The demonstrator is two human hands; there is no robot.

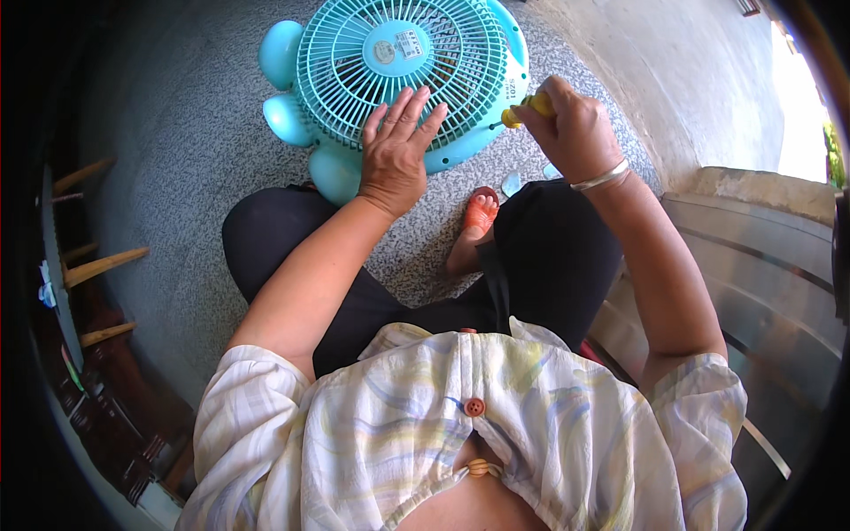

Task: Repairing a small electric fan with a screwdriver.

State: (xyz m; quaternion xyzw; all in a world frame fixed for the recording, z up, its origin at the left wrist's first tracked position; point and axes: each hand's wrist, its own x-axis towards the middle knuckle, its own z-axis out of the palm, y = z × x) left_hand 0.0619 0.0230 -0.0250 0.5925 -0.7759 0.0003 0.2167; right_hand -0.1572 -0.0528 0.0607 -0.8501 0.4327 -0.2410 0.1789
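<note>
A turquoise electric fan (341, 53) with a round slotted grille lies on the speckled floor ahead of me, rounded lobes along its left side. My left hand (396, 155) rests with fingers outstretched on the near part of the grille. In my right hand (571, 124) is a screwdriver (537, 104) with a yellow handle, the fingers wrapped round it. Its thin shaft points left to the fan's right rim; whether the tip sits in a screw hole I cannot tell.
Small pale blue pieces (511, 184) lie on the floor by my right knee. My foot in an orange sandal (481, 211) is between my legs. A metal slatted bench (744, 257) is at the right, below a concrete wall (682, 80). Wooden furniture legs (106, 267) jut in from the left.
</note>
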